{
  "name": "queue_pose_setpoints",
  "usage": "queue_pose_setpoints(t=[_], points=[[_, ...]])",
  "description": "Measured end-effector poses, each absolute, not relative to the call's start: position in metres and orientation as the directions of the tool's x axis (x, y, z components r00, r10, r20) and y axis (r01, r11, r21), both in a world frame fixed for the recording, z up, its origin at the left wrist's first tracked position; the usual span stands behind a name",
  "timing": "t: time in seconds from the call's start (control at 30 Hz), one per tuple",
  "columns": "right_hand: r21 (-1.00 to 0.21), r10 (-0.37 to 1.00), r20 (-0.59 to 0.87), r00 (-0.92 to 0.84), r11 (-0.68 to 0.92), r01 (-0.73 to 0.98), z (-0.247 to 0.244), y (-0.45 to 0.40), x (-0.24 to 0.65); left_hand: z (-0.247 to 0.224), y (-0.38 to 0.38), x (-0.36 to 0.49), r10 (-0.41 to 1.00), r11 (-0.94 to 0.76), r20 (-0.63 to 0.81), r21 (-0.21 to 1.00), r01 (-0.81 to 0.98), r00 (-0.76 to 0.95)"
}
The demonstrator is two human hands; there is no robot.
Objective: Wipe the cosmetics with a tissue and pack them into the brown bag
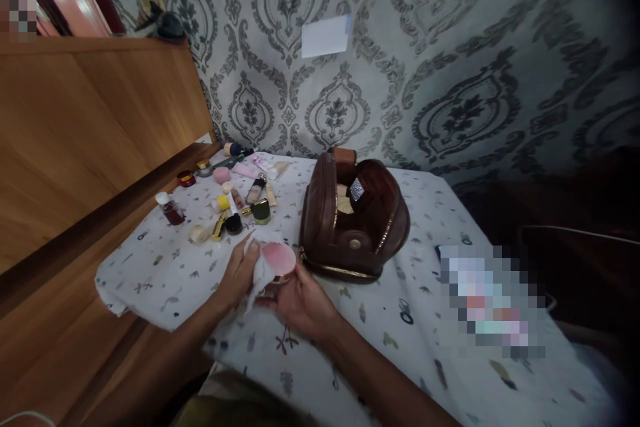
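My right hand (pixel 307 303) grips a round pink-topped cosmetic jar (pixel 281 260) with a gold-coloured band from below and the side. A white wipe (pixel 261 268) is pinched in my left hand (pixel 240 270) and lies against the jar's left side. Just beyond my right hand stands a brown toiletry bag (pixel 320 213), unzipped, with a silver glittery item (pixel 357 189) and a pale yellowish item (pixel 345 205) inside. To the left of the bag, near my left hand, are a black-lidded jar (pixel 233 223), a dark green jar (pixel 261 212) and a cream-coloured round item (pixel 199 233).
Several more cosmetics lie at the table's far left, among them a white-capped bottle (pixel 171 209) and a pink jar (pixel 221 175). A blurred-out flat device (pixel 487 300) rests at right. A wooden panel (pixel 100 100) borders the left side; a patterned wall (pixel 380 80) stands behind.
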State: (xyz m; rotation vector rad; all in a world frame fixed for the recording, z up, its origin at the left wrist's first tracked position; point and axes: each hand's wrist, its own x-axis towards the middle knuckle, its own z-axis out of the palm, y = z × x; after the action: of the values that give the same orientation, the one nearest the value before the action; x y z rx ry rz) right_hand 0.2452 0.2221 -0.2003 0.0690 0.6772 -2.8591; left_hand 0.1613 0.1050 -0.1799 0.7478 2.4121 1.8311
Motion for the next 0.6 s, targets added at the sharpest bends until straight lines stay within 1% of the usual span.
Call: queue_pose_setpoints(t=[0.1, 0.2, 0.3, 0.37, 0.4, 0.47, 0.53, 0.6], points=[[-0.423, -0.182, -0.143, -0.973, -0.877, 0.226, -0.206, 0.223, 0.243, -0.175, 0.108, 0.157, 0.392, 0.155, 0.221, 0.941, 0.3, -0.893], [-0.424, -0.141, -0.201, -0.969, -0.88, 0.216, -0.208, 0.225, 0.242, -0.172, 0.108, 0.152, 0.441, 0.112, 0.248, 0.938, 0.327, -0.863], [-0.494, -0.112, -0.17, -0.979, -0.85, 0.183, -0.208, 0.225, 0.243, -0.172, 0.103, 0.146, 0.466, 0.126, 0.294, 0.912, 0.391, -0.835], [-0.54, -0.11, -0.138, -0.984, -0.824, 0.168, -0.207, 0.223, 0.243, -0.173, 0.096, 0.143, 0.469, 0.171, 0.354, 0.863, 0.476, -0.809], [-0.555, -0.101, -0.131, -0.986, -0.817, 0.157, -0.207, 0.222, 0.243, -0.174, 0.093, 0.143, 0.48, 0.194, 0.402, 0.818, 0.542, -0.78], [-0.57, -0.053, -0.124, -0.991, -0.814, 0.115, -0.207, 0.219, 0.243, -0.175, 0.086, 0.144, 0.528, 0.216, 0.522, 0.68, 0.7, -0.67], [-0.567, 0.011, -0.114, -0.993, -0.822, 0.056, -0.208, 0.218, 0.242, -0.177, 0.083, 0.147, 0.609, 0.176, 0.623, 0.497, 0.849, -0.491], [-0.55, 0.07, -0.106, -0.992, -0.835, 0.0, -0.209, 0.217, 0.241, -0.178, 0.082, 0.151, 0.691, 0.09, 0.664, 0.314, 0.945, -0.286]])
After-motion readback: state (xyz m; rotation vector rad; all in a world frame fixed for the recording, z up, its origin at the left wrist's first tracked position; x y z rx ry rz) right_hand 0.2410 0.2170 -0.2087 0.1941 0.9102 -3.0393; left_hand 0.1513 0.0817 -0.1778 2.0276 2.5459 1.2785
